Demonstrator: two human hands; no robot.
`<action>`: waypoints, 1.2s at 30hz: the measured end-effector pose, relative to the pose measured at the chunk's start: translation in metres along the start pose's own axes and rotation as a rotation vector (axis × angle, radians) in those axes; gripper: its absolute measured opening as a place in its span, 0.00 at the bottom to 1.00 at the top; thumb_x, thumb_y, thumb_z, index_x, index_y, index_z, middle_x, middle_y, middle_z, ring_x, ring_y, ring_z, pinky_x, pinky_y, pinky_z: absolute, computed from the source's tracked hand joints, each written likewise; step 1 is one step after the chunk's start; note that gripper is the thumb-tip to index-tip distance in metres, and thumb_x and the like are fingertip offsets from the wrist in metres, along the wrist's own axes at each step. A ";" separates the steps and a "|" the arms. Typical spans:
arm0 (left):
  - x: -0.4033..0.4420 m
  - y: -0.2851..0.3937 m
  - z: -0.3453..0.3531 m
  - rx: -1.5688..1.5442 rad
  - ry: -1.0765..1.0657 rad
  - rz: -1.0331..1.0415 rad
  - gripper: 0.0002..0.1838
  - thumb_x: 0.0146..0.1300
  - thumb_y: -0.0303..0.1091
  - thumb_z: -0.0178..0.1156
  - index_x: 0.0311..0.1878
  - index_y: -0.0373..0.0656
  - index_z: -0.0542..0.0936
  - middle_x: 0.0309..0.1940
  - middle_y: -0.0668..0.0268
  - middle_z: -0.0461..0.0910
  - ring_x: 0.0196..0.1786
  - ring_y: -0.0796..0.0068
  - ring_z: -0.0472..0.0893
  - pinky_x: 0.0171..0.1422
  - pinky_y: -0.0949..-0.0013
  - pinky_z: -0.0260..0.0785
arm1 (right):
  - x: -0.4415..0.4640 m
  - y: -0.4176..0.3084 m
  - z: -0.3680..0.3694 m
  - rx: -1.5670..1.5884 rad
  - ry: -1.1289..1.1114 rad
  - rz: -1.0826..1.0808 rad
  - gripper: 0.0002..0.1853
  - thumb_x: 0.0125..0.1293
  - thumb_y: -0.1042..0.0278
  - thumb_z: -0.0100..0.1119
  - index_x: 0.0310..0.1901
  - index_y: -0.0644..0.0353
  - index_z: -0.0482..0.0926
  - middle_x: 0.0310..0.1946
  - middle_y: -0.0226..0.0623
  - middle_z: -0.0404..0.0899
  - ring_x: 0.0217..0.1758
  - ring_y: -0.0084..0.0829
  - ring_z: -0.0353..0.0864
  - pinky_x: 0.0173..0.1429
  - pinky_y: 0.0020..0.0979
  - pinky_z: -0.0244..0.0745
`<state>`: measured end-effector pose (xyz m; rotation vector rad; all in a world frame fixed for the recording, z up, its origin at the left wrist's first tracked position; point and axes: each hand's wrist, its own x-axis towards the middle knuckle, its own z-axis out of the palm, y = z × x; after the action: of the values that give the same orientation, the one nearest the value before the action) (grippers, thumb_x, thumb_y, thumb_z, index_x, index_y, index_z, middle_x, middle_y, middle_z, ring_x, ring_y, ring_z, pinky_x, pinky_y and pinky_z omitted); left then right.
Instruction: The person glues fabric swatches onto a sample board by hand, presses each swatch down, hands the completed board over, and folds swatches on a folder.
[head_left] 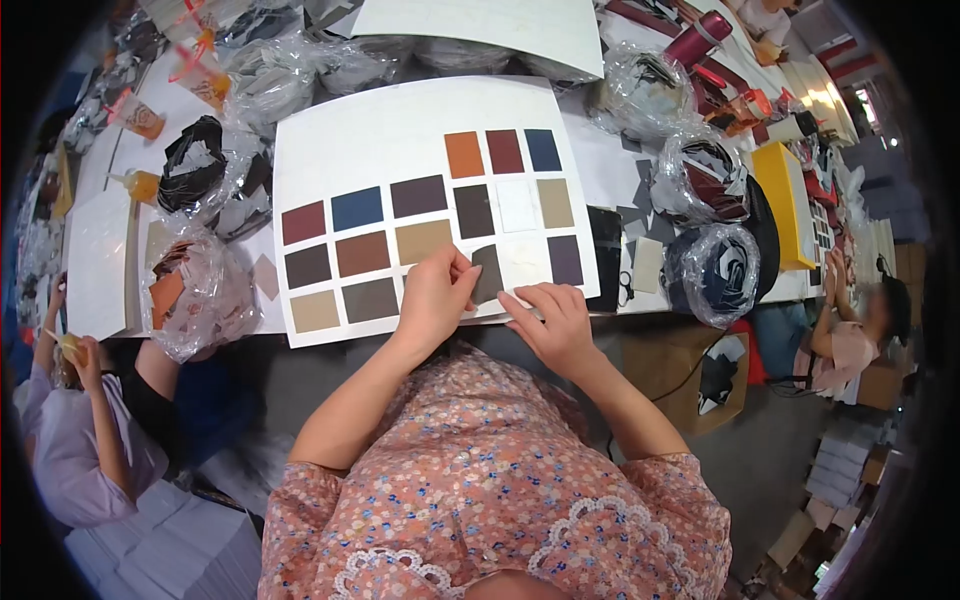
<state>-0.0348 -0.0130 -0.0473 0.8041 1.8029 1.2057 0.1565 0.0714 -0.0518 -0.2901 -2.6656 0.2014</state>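
Observation:
A white sample board [350, 110] lies on the table before me, bearing rows of coloured swatches. My left hand [433, 300] is closed in a pinch at the left edge of a dark grey swatch [486, 272] near the board's front edge. My right hand [556, 322] rests at that front edge, fingers loosely apart, with its tips by the swatch's lower right corner. Behind the grey piece is a blank white rectangle [517, 205]. A dark purple swatch [565, 260] sits to its right, and a tan swatch [424, 241] is partly covered by my left hand.
Plastic-wrapped bundles of swatches flank the board, one with orange pieces [167, 297] and one dark blue [715, 270]. Scissors [626, 287] lie at the right. Another white board [490, 30] is behind. Co-workers sit left [90, 440] and right [845, 345]. An open carton [680, 375] stands below.

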 end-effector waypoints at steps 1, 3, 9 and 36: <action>0.000 0.002 0.000 0.004 0.001 0.000 0.09 0.65 0.27 0.60 0.31 0.34 0.73 0.20 0.64 0.76 0.19 0.76 0.79 0.23 0.73 0.70 | 0.000 0.001 0.004 -0.022 0.006 -0.009 0.24 0.52 0.68 0.62 0.54 0.56 0.80 0.46 0.33 0.77 0.50 0.33 0.75 0.52 0.37 0.67; 0.002 0.004 -0.001 0.018 -0.002 -0.024 0.09 0.65 0.27 0.60 0.30 0.34 0.73 0.19 0.64 0.76 0.19 0.76 0.79 0.23 0.72 0.69 | 0.002 0.002 0.007 -0.046 0.006 -0.020 0.23 0.53 0.69 0.59 0.54 0.57 0.81 0.46 0.34 0.76 0.50 0.33 0.75 0.51 0.37 0.67; 0.003 0.008 0.002 0.043 0.003 -0.047 0.09 0.64 0.26 0.60 0.29 0.34 0.73 0.19 0.64 0.76 0.18 0.76 0.78 0.21 0.73 0.69 | 0.006 0.004 0.007 -0.037 -0.021 -0.028 0.21 0.55 0.69 0.55 0.52 0.61 0.81 0.48 0.35 0.77 0.52 0.34 0.75 0.55 0.39 0.67; -0.024 0.002 -0.006 0.368 0.067 0.591 0.05 0.60 0.27 0.64 0.36 0.42 0.76 0.27 0.62 0.76 0.25 0.64 0.78 0.28 0.64 0.68 | -0.004 0.204 -0.026 -0.285 -0.245 0.709 0.09 0.55 0.70 0.66 0.37 0.57 0.78 0.42 0.41 0.78 0.43 0.47 0.82 0.44 0.46 0.76</action>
<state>-0.0288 -0.0346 -0.0373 1.6077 1.9356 1.2768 0.2062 0.2699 -0.0686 -1.3772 -2.7075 0.0699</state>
